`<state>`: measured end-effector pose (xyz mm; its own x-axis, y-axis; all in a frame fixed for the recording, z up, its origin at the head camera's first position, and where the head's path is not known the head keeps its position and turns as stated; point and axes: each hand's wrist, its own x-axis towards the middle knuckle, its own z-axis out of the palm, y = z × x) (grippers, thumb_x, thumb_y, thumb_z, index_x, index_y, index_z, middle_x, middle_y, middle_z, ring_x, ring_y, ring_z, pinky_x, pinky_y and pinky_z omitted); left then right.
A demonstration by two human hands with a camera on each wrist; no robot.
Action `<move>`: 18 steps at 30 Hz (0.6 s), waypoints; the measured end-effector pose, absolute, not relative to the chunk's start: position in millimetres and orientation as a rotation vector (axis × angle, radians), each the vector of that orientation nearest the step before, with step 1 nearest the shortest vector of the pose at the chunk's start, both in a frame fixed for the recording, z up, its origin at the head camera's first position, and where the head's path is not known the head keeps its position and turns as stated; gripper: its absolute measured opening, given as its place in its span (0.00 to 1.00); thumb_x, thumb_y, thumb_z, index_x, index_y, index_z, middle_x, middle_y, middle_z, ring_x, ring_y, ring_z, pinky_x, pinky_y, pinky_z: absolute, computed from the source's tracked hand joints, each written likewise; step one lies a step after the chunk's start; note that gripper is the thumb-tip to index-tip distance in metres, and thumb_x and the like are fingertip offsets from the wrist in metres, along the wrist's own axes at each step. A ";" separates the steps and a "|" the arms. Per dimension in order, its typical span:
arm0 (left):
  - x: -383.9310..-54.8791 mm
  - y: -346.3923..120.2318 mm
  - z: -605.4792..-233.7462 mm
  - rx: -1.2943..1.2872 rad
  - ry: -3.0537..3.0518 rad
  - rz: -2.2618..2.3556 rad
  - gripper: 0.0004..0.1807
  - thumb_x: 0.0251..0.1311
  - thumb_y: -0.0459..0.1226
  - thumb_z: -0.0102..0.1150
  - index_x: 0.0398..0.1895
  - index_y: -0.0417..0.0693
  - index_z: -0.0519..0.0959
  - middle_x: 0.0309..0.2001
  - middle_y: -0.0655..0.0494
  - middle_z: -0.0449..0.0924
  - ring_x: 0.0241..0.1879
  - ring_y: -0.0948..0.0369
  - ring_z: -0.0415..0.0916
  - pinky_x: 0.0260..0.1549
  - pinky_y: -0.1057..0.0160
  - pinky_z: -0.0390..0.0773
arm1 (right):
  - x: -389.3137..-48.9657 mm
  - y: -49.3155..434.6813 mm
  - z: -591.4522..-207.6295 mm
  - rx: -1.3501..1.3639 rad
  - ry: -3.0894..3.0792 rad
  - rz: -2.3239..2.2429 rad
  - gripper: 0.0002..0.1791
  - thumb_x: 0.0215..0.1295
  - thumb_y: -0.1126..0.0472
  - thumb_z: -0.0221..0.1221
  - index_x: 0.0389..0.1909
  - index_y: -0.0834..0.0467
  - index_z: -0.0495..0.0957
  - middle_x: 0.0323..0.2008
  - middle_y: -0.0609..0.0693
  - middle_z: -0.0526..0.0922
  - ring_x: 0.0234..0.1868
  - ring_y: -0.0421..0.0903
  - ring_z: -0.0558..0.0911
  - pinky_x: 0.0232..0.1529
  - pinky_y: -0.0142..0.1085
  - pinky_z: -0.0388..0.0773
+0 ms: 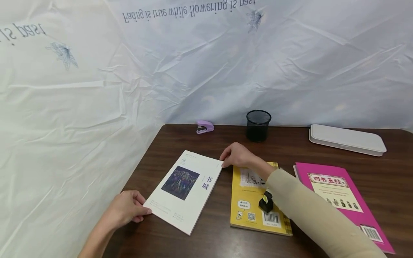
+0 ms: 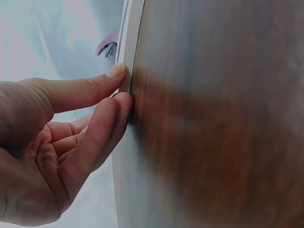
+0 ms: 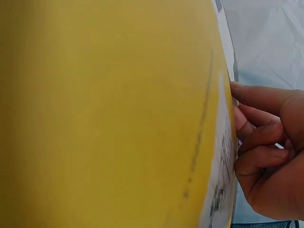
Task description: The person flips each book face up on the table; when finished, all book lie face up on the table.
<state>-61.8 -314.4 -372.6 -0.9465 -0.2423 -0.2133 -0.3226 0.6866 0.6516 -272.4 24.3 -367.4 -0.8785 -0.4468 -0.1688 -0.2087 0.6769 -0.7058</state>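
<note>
A white book (image 1: pixel 185 187) with a dark painting on its cover lies at a slant at the left of the dark wooden table. My left hand (image 1: pixel 127 208) pinches its lower left corner between thumb and fingers. The left wrist view shows the thumb (image 2: pixel 97 88) on one face of the book's thin edge (image 2: pixel 133 38) and fingertips at the other. At the opposite, upper right corner, my right hand (image 1: pixel 238 155) holds the book with its fingertips. In the right wrist view a yellow book (image 3: pixel 118 114) fills the foreground and partly hides the right hand's grip.
Under my right forearm lies the yellow book, partly covered by the sleeve (image 1: pixel 309 215). A pink book (image 1: pixel 355 211) is farther right. Along the back stand a purple stapler (image 1: pixel 205 127), a black mesh pen holder (image 1: pixel 258 126) and a white case (image 1: pixel 346 139), before a white sheet (image 1: pixel 206 71).
</note>
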 end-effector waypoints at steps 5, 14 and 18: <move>-60.8 -311.0 -371.6 -0.487 2.800 1.072 0.16 0.46 0.28 0.81 0.31 0.38 0.79 0.19 0.54 0.82 0.17 0.60 0.81 0.20 0.61 0.85 | -270.6 23.3 -369.2 -0.530 2.580 -1.021 0.13 0.59 0.63 0.77 0.44 0.57 0.90 0.38 0.53 0.84 0.40 0.49 0.79 0.45 0.37 0.76; -59.4 -304.8 -372.5 -0.501 2.826 1.026 0.18 0.45 0.32 0.84 0.29 0.39 0.79 0.19 0.54 0.82 0.16 0.60 0.82 0.19 0.61 0.85 | -267.5 22.0 -370.8 -0.575 2.704 -0.941 0.09 0.60 0.59 0.77 0.33 0.57 0.86 0.34 0.52 0.82 0.35 0.48 0.77 0.35 0.35 0.73; -60.4 -302.3 -372.7 -0.506 2.824 1.011 0.19 0.45 0.33 0.85 0.30 0.39 0.79 0.19 0.54 0.83 0.17 0.60 0.83 0.20 0.60 0.85 | -265.5 22.6 -370.9 -0.578 2.723 -0.963 0.06 0.61 0.59 0.76 0.31 0.57 0.89 0.34 0.52 0.83 0.34 0.48 0.77 0.32 0.34 0.72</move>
<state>-60.4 -302.3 -372.7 -0.9397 -0.2753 -0.2028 -0.3414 0.7245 0.5988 -265.5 22.6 -370.9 -0.9047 -0.4228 -0.0531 -0.2955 0.7122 -0.6367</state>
